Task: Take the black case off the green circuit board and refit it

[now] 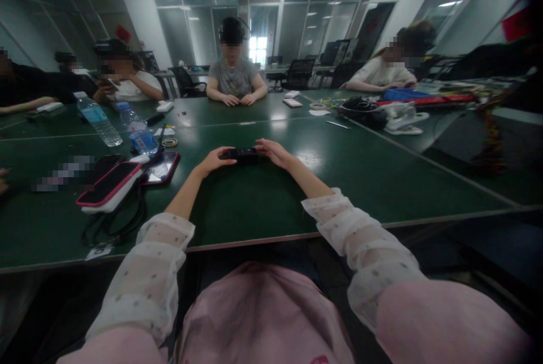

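Observation:
A small black rectangular device (242,153) is held level between my two hands, just over the green table or resting on it; I cannot tell which. My left hand (215,161) grips its left end, thumb along the near side and fingers behind. At the right end, my right hand (275,152) has its fingertips against the device, with the index finger stretched along the top edge. The device's kind is too small and dark to make out.
Left of my arms lie a pink-edged phone on a white box (111,187), another pink-edged phone (163,168), black cables (119,225) and two water bottles (138,133). A pen (338,125) and white straps (405,120) lie right. Several people sit around the green table (254,211).

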{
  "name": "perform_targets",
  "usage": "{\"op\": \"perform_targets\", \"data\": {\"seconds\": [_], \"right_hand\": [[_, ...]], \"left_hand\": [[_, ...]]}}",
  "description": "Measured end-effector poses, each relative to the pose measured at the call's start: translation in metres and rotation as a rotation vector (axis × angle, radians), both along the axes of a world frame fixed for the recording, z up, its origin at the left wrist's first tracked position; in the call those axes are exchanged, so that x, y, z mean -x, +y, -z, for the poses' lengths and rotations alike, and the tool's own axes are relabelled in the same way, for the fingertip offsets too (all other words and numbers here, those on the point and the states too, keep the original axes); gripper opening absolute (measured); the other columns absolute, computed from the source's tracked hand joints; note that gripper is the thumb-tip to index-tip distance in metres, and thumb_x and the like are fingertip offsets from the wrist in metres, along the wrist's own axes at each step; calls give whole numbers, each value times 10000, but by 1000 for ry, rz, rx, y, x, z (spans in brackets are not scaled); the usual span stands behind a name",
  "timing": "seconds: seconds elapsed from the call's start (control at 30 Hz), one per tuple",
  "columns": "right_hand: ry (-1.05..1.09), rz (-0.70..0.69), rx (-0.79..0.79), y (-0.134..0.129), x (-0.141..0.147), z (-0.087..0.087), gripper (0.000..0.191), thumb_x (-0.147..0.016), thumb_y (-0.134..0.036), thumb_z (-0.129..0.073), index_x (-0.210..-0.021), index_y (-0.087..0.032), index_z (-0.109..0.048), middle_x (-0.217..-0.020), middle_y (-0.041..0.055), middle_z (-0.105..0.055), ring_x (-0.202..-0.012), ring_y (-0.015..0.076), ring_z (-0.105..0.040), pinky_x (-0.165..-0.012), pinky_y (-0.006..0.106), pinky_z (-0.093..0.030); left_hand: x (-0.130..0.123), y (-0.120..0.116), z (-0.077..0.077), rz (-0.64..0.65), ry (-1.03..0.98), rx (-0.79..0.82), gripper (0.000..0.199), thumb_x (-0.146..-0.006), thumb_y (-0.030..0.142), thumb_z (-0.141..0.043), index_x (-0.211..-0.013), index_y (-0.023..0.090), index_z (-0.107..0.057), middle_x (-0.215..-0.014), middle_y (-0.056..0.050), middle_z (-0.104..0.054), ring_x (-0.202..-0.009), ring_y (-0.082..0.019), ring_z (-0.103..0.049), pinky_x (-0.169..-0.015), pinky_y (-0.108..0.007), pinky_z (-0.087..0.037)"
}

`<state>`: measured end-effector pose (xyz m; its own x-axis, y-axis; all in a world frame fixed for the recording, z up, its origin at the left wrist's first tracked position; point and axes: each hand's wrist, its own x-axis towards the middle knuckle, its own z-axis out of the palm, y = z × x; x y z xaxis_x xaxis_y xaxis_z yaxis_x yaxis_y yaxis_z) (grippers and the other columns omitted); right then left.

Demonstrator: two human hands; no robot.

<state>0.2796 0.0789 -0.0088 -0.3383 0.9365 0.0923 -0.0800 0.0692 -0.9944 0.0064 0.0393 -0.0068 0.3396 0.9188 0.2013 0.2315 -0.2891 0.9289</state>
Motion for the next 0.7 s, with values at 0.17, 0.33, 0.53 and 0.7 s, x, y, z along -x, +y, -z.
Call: {"op": "perform_targets", "data": {"seconds": [0.17, 0.33, 0.53, 0.7], "right_hand": [[86, 56, 69, 5, -5, 0, 410, -885, -562, -532, -1077, -204, -589, -1095, 87, -706, -1122, 188, -625, -1005, 335, -471], [175, 55, 134, 4, -9, -1, 354, -874, -559, -558, -1025, -238, -575, -1046, 57, -715, -1123, 191, -633, -1027, 351, -481], [252, 57, 170, 4, -11, 0, 307, -863, -530, -604, -984, -248, -588, -938, 31, -730, -1068, 188, -657, -1006, 353, -504], [202, 153, 55, 11, -4, 7, 288, -853, -494, -631, -945, -222, -600, -831, 28, -726, -853, 158, -691, -852, 315, -549]], "left_hand": [[-2, -3, -3, -6, -19, -9, 713, -610, 342, -836, -1264, 190, -597, -1290, -109, -625, -1242, -270, -547, -1116, -452, -343], [-1, -2, -4, -8, -138, 12, 711, -644, 358, -817, -1291, 191, -573, -1335, -109, -592, -1253, -263, -535, -1094, -420, -376], [6, 6, -8, -147, -278, -20, 727, -695, 479, -763, -1349, 275, -522, -1335, -62, -587, -1236, -269, -542, -1003, -391, -459], [16, 23, -1, -366, -352, -198, 701, -640, 438, -801, -1263, 220, -565, -1247, -82, -637, -1183, -251, -580, -1006, -387, -461]]}}
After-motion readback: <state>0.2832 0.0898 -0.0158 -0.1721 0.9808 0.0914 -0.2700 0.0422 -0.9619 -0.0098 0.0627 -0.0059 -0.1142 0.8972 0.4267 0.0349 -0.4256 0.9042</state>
